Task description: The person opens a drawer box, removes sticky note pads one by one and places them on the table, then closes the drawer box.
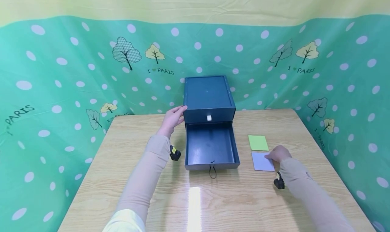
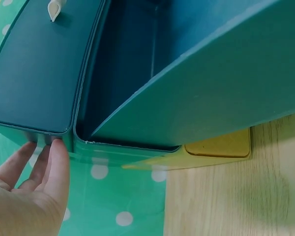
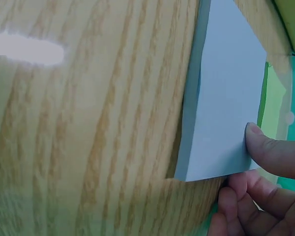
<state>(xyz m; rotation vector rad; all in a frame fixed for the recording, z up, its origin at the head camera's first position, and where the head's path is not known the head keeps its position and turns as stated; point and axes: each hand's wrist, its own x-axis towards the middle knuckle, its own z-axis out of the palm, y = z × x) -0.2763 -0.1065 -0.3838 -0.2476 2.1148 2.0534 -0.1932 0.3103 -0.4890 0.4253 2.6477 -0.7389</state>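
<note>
A dark blue drawer cabinet (image 1: 207,93) stands at the back of the table, its middle drawer (image 1: 210,142) pulled out, with nothing inside. My left hand (image 1: 173,118) rests on the cabinet's left side near the upper drawer; in the left wrist view its extended fingers (image 2: 59,162) touch that side. On the right of the table lies a pale blue notepad (image 1: 262,162). My right hand (image 1: 278,154) pinches the pad's right edge, thumb on top and curled fingers at the edge, in the right wrist view. Just behind it lies a green notepad (image 1: 258,143).
A white pull tab (image 1: 209,118) sits on the upper drawer, and a dark cord loop (image 1: 212,172) hangs from the open one. Below it, a yellow drawer (image 2: 219,145) shows in the left wrist view. A polka-dot curtain (image 1: 76,72) surrounds the wooden table (image 1: 122,150).
</note>
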